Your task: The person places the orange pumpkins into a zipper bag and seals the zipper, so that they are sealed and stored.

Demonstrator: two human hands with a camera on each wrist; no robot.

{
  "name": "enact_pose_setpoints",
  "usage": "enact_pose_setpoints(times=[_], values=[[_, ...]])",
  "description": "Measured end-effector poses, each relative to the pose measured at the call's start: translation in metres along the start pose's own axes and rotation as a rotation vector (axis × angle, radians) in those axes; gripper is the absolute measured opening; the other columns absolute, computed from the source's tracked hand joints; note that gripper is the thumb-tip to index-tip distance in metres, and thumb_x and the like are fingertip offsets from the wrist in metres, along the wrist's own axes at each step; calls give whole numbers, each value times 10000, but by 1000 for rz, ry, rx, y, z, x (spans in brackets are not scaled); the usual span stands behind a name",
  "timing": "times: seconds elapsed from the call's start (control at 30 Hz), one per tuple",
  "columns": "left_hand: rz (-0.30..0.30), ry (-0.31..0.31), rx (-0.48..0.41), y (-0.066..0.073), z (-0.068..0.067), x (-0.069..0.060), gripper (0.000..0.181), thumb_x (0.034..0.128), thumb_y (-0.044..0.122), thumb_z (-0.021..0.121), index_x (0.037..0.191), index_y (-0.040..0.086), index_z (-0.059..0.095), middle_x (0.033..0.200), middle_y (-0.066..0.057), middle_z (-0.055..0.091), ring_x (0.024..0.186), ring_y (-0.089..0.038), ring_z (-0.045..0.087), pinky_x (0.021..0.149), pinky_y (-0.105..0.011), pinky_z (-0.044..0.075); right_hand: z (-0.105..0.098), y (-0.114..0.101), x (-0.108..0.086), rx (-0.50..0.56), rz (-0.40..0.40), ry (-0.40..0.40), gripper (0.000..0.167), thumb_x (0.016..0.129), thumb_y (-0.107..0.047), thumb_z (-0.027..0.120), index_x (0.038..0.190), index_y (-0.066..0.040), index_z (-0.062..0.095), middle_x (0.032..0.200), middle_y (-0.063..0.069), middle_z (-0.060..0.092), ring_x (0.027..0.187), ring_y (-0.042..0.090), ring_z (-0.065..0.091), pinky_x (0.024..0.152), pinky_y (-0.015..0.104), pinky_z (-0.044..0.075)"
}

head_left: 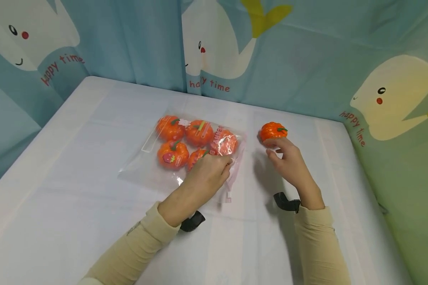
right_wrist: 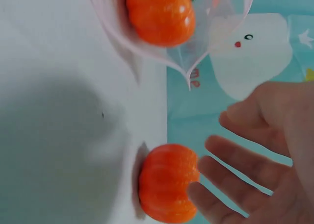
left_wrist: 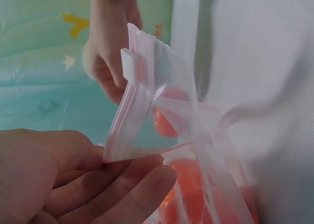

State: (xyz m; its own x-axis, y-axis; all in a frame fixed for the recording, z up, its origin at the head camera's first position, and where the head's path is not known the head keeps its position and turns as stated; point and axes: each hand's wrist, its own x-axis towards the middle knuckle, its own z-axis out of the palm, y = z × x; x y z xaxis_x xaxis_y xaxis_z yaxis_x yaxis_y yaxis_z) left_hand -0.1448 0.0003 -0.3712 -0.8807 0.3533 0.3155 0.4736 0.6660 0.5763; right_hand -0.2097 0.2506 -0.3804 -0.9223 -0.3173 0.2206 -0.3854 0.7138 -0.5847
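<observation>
A clear zip bag (head_left: 137,170) with a pink zip edge lies on the table, several orange toy pumpkins (head_left: 172,154) inside it. My left hand (head_left: 207,176) pinches the bag's mouth edge between thumb and fingers, and the left wrist view shows that edge lifted, with a white slider (left_wrist: 128,66) on it. Right of the bag sits a single orange toy pumpkin (head_left: 271,130) with a green stem. Over its near side is my right hand (head_left: 290,164), fingers spread and loosely bent; in the right wrist view the fingertips (right_wrist: 200,190) reach its side, though contact is unclear.
A white cloth covers the table (head_left: 75,190). Behind and to the right hangs a blue-green curtain (head_left: 306,67) printed with whales, close to the table edge. Black curved pieces (head_left: 286,202) are at both wrists.
</observation>
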Motion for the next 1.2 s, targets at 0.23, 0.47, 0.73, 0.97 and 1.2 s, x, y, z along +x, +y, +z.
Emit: enact_pose_setpoints(times=[0.23, 0.47, 0.73, 0.97, 1.2], values=[[20, 7, -18, -1, 0, -2, 223, 917, -18, 578, 720, 85, 572, 569, 51, 325, 535, -95, 353, 494, -174, 256, -3, 6, 20, -137, -73, 155, 199, 886, 36, 584, 1065, 102, 644, 1157, 292, 581, 1086, 466, 504, 949, 573, 415], [1, -7, -13, 1, 0, -2, 198, 911, -15, 592, 738, 79, 598, 573, 41, 369, 557, -123, 404, 499, -189, 294, -2, 18, 39, -178, 82, 131, 355, 908, -62, 648, 1207, 105, 553, 1322, 334, 455, 1231, 510, 410, 1011, 605, 423], [-7, -47, 12, 5, 1, -1, 158, 925, 0, 590, 791, 73, 636, 575, 31, 420, 552, -118, 420, 493, -186, 309, 3, 34, 45, -173, 261, 1, 503, 929, -161, 647, 1361, 13, 459, 1446, 304, 353, 1308, 521, 361, 1050, 632, 402], [0, -30, 20, 5, 2, -1, 114, 916, -2, 609, 829, 44, 666, 588, 5, 498, 563, -128, 451, 494, -200, 335, 9, 37, 48, -137, 238, 49, 479, 918, -112, 647, 1335, 30, 461, 1411, 316, 345, 1270, 512, 422, 1075, 618, 388], [1, -5, 40, 3, -1, 0, 162, 914, -4, 597, 774, 69, 633, 566, 32, 413, 555, -123, 413, 498, -209, 306, 12, 38, 52, -132, 214, 62, 482, 922, -117, 664, 1341, 25, 471, 1409, 300, 353, 1274, 485, 439, 1086, 603, 383]])
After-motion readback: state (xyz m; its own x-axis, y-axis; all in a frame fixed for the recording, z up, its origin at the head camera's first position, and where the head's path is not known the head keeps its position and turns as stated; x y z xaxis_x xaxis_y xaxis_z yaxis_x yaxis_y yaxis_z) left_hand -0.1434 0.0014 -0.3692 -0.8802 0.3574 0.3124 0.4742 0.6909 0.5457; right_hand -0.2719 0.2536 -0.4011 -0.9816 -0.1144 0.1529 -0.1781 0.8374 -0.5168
